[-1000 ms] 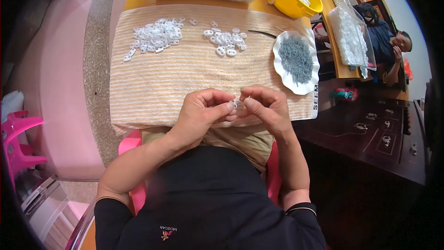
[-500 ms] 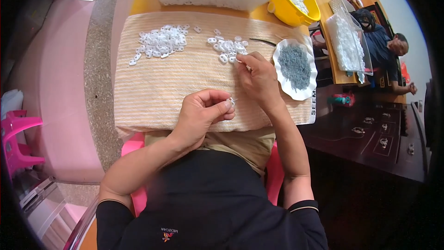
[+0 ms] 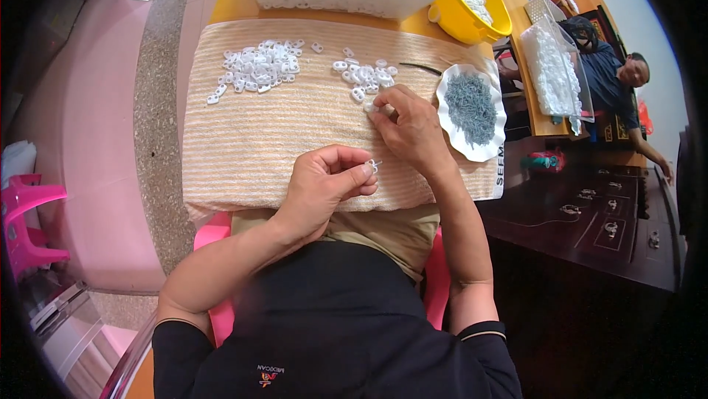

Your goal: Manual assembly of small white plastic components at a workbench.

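Left hand (image 3: 324, 181) pinches a tiny white plastic piece (image 3: 373, 166), half hidden by fingertips. Right hand (image 3: 408, 125), fingers curled, covers pieces at the small pile (image 3: 363, 74) on the striped towel (image 3: 265, 130); its grasp is unclear.

Matt white plastic clips (image 3: 257, 67) lie on a ribbed, striped cloth towel (image 3: 295, 133) beside a glossy yellow plastic bowl (image 3: 472, 12).

Left hand (image 3: 324, 181) sat low and central, fingers curled in, thumb and forefinger tips pressed together in a pinch near the knuckle line. Left forearm came in from lower left, bare to the sleeve. Right hand (image 3: 409, 126) was reached further forward, palm down, fingertips bunched and pointing up-left. Right forearm ran nearly straight up from the lower edge.
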A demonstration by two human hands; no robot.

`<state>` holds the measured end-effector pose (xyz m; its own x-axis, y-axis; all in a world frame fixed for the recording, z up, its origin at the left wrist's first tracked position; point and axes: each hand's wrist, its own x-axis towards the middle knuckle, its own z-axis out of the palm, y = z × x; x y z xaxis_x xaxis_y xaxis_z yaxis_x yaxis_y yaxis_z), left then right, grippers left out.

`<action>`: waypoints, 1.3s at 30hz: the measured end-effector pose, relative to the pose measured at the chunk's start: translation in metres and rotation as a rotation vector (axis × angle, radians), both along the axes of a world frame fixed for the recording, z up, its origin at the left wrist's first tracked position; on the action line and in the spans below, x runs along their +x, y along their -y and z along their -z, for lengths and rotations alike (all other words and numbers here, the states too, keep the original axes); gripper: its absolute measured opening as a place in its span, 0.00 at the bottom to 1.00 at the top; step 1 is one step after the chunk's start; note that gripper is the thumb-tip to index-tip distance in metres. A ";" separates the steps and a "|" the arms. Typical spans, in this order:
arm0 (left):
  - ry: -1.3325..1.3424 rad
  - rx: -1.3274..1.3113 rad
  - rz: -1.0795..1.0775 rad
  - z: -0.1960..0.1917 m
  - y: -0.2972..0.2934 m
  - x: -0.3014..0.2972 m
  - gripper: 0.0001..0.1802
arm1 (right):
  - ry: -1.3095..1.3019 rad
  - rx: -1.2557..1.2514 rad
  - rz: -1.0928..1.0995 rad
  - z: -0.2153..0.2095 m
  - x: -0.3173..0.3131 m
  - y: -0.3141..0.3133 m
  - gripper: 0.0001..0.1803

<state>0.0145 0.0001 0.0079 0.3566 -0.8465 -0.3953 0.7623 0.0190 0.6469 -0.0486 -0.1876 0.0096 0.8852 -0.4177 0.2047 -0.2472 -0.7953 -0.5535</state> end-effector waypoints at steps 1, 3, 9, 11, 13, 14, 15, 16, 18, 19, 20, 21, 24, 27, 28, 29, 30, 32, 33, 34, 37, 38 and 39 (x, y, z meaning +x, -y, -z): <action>-0.001 0.000 0.000 0.000 0.000 0.000 0.09 | 0.014 -0.003 -0.015 -0.001 0.001 0.000 0.06; 0.000 -0.001 -0.001 0.000 0.000 0.000 0.08 | 0.030 -0.006 -0.028 -0.001 0.001 -0.001 0.06; -0.001 0.008 -0.003 -0.001 0.000 -0.001 0.08 | 0.071 0.005 -0.080 0.003 0.000 0.000 0.06; -0.003 0.008 -0.003 -0.002 0.000 -0.001 0.08 | 0.071 -0.001 -0.088 0.002 -0.001 -0.001 0.05; -0.003 0.006 -0.007 -0.002 0.000 -0.001 0.08 | 0.053 0.022 -0.074 -0.005 -0.004 -0.001 0.05; -0.004 0.005 -0.006 -0.002 0.000 -0.002 0.08 | 0.034 0.046 -0.059 -0.009 -0.006 0.000 0.05; 0.000 0.003 -0.008 -0.002 0.000 -0.001 0.08 | 0.034 0.046 -0.063 -0.012 -0.007 0.003 0.05; 0.005 0.002 -0.010 -0.003 -0.001 -0.001 0.08 | -0.012 -0.040 -0.097 -0.015 -0.010 0.006 0.05; 0.010 -0.002 -0.012 -0.002 -0.002 -0.001 0.08 | -0.060 -0.127 -0.129 -0.020 -0.011 0.010 0.06; 0.015 -0.007 -0.012 -0.002 -0.002 -0.001 0.08 | -0.089 -0.141 -0.162 -0.022 -0.011 0.012 0.06; 0.012 -0.008 -0.011 -0.003 -0.002 -0.002 0.08 | -0.118 -0.155 -0.197 -0.023 -0.012 0.013 0.06; 0.010 -0.008 -0.011 -0.003 -0.002 -0.001 0.08 | -0.120 -0.156 -0.196 -0.023 -0.011 0.013 0.06; 0.009 -0.009 -0.014 -0.003 -0.001 -0.001 0.08 | -0.072 -0.131 -0.150 -0.020 -0.007 0.011 0.07; 0.001 -0.009 -0.022 -0.002 0.000 -0.001 0.08 | -0.097 -0.097 -0.162 -0.018 -0.006 0.011 0.07; -0.006 -0.009 -0.030 -0.002 -0.001 -0.001 0.08 | -0.116 -0.103 -0.169 -0.018 -0.006 0.010 0.07; -0.009 -0.007 -0.031 -0.002 -0.001 0.000 0.08 | -0.136 -0.109 -0.176 -0.018 -0.006 0.010 0.07; 0.001 0.002 -0.032 -0.002 0.000 0.000 0.08 | -0.139 -0.107 -0.176 -0.019 -0.006 0.009 0.07; 0.008 0.013 -0.032 -0.001 0.000 0.001 0.08 | -0.194 -0.140 -0.205 -0.022 -0.006 0.008 0.08; 0.003 0.011 -0.036 -0.001 0.000 0.001 0.08 | -0.196 -0.139 -0.205 -0.021 -0.006 0.010 0.08; -0.001 0.010 -0.041 0.000 0.000 0.001 0.08 | -0.222 -0.168 -0.227 -0.020 -0.007 0.012 0.09; -0.001 0.020 -0.046 0.000 0.001 0.001 0.08 | -0.283 -0.193 -0.247 -0.022 -0.006 0.012 0.10; -0.002 0.020 -0.046 0.000 0.001 0.001 0.08 | -0.316 -0.189 -0.245 -0.023 -0.006 0.012 0.11; -0.004 0.020 -0.045 0.001 0.001 0.001 0.08 | -0.316 -0.188 -0.245 -0.023 -0.006 0.012 0.11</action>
<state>0.0159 -0.0009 0.0068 0.3927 -0.8212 -0.4140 0.7638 0.0405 0.6442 -0.0546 -0.1992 0.0328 0.9848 -0.1689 -0.0397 -0.1726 -0.9312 -0.3210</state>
